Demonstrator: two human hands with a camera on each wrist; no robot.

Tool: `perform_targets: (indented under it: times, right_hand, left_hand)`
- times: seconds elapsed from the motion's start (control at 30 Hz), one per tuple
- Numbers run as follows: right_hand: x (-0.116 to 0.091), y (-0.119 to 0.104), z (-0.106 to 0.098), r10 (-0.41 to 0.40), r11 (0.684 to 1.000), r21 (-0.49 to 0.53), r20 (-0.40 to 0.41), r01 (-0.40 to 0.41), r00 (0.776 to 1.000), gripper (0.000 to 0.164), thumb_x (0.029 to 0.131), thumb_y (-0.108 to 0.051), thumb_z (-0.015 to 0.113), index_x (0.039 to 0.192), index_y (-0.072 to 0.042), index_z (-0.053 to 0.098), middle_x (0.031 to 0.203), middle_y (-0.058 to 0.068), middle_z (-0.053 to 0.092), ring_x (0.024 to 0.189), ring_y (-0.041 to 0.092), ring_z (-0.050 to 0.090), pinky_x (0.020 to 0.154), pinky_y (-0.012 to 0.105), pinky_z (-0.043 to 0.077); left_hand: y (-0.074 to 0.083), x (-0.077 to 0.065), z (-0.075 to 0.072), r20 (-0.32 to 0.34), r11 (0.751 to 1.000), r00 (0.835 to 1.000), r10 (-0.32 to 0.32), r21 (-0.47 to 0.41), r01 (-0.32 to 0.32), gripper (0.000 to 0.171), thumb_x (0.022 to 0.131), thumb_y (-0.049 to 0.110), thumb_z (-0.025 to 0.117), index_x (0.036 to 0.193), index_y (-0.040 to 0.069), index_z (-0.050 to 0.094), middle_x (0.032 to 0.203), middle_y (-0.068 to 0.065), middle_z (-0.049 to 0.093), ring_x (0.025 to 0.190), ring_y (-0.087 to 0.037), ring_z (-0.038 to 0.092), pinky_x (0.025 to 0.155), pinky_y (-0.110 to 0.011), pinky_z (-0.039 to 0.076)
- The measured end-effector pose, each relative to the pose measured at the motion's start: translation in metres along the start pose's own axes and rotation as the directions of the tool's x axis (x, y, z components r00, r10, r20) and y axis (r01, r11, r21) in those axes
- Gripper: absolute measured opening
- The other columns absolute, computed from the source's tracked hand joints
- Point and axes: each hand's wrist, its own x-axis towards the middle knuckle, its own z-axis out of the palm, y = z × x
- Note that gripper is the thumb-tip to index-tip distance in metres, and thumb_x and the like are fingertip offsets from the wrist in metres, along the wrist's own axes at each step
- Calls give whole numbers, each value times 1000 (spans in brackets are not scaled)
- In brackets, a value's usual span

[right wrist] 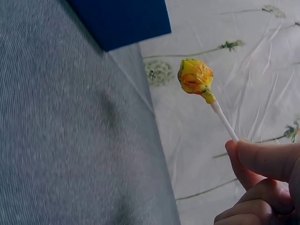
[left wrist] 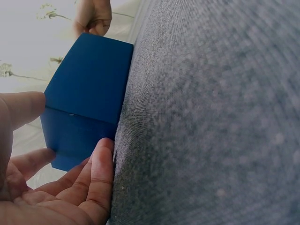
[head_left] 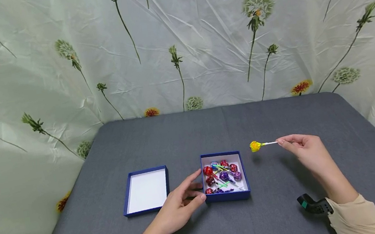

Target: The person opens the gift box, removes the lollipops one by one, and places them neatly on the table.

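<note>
A yellow-wrapped lollipop point(head_left: 255, 146) hangs above the table to the right of an open blue box point(head_left: 228, 196). My right hand point(head_left: 307, 152) pinches the end of its white stick between thumb and forefinger, with the wrapped head pointing left. In the right wrist view the lollipop point(right wrist: 195, 77) tilts upward, its twisted wrapper closed round the stick. Inside the box lie several wrapped lollipops point(head_left: 224, 175) in red, purple and blue. My left hand point(head_left: 179, 205) rests against the box's left side, thumb at the near corner and fingers spread along the wall.
A blue-edged box lid point(head_left: 147, 190), white inside up, lies left of the box. The grey cloth-covered table point(head_left: 275, 216) runs back to a pale floral curtain point(head_left: 212, 38). A black wrist device point(head_left: 314, 205) sits by the right sleeve.
</note>
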Motion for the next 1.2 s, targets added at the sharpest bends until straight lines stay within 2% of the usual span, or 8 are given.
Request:
perform_targets:
  times: [0.1, 0.23, 0.47, 0.6, 0.73, 0.9, 1.0, 1.2]
  right_hand:
    - [3, 6, -2, 19, 999, -38, -4, -19, 1000, 47, 106, -36, 70, 127, 6, 75, 94, -24, 72, 88, 1, 47, 74, 29, 36]
    - [8, 14, -5, 53, 995, -88, -18, -54, 998, 49, 107, -40, 68, 128, 4, 75, 107, -8, 77, 89, 8, 45, 74, 32, 33]
    - [12, 26, -15, 94, 992, -86, -33, -96, 995, 51, 107, -38, 68, 131, 7, 72, 85, -20, 60, 76, 10, 40, 62, 35, 31]
    - [14, 32, -18, 97, 990, -100, -35, -100, 995, 51, 107, -37, 67, 131, 7, 72, 84, -23, 58, 79, 8, 42, 64, 33, 32]
    - [15, 35, -20, 105, 985, -134, -32, -108, 994, 52, 108, -39, 65, 131, 7, 72, 94, -14, 64, 87, 13, 42, 68, 34, 30]
    - [16, 37, -20, 132, 978, -159, -31, -136, 991, 50, 109, -36, 63, 130, 8, 72, 114, 12, 74, 95, 19, 46, 73, 34, 30]
    - [15, 38, -20, 149, 975, -162, -19, -150, 989, 49, 110, -34, 62, 131, 9, 71, 129, 26, 70, 101, 23, 47, 77, 36, 31]
    - [15, 40, -20, 175, 970, -176, 11, -170, 985, 49, 110, -34, 61, 132, 10, 69, 140, 34, 62, 109, 29, 51, 80, 37, 33]
  left_hand:
    - [0, 0, 0, 2, 1000, 1000, -2, 1, 2, 65, 109, 33, 65, 168, 25, 38, 146, -15, 65, 122, -25, 70, 89, -24, 56]
    - [-1, 0, 0, 2, 1000, 1000, -6, 1, 6, 65, 109, 33, 65, 168, 26, 38, 146, -15, 65, 122, -25, 70, 89, -24, 56]
    - [0, 1, 0, -2, 1000, 1000, -5, -4, 5, 65, 109, 32, 66, 168, 26, 38, 146, -15, 65, 121, -24, 70, 89, -24, 56]
    - [0, 1, 0, -2, 1000, 1000, 1, -3, -1, 65, 109, 32, 66, 168, 25, 38, 146, -15, 66, 121, -24, 70, 89, -24, 56]
    - [0, 1, 1, -3, 1000, 1000, -2, -3, 2, 65, 109, 32, 66, 168, 26, 38, 146, -15, 66, 121, -24, 70, 89, -24, 56]
    - [1, 1, 1, 1, 1000, 1000, -2, -9, 2, 65, 109, 33, 65, 168, 25, 38, 146, -16, 65, 121, -24, 70, 89, -23, 56]
    - [1, 1, 1, 2, 1000, 1000, -2, -8, 2, 65, 109, 33, 65, 168, 25, 38, 147, -16, 65, 122, -24, 70, 90, -23, 56]
    - [1, 0, 0, -6, 1000, 1000, 4, -7, -5, 65, 109, 32, 66, 168, 25, 39, 146, -16, 66, 121, -24, 70, 89, -23, 56]
